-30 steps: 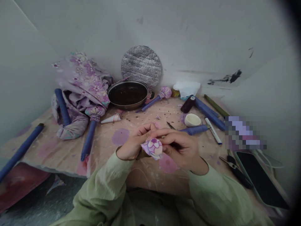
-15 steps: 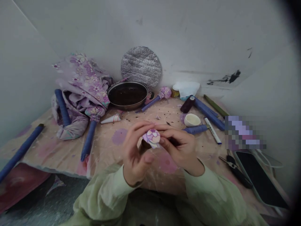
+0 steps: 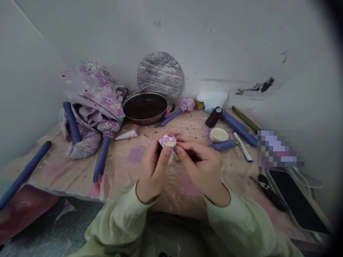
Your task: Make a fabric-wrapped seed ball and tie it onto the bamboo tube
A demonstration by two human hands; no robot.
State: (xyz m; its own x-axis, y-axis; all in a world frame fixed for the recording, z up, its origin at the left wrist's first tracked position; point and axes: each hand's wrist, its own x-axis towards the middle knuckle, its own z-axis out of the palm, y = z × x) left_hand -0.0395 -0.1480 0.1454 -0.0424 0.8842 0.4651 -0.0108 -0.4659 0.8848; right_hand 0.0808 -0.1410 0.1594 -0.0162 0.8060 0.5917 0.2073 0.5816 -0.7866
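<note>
Tabletop point(image 3: 120, 189) beneath hands point(image 3: 198, 167) pinching floral fabric ball point(image 3: 168, 141)

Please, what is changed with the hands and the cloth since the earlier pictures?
The left hand and right hand lifted the flowered cloth ball higher, away from the body, and the left hand turned upright. Neither let go. The pan and cup stayed in place.
</note>
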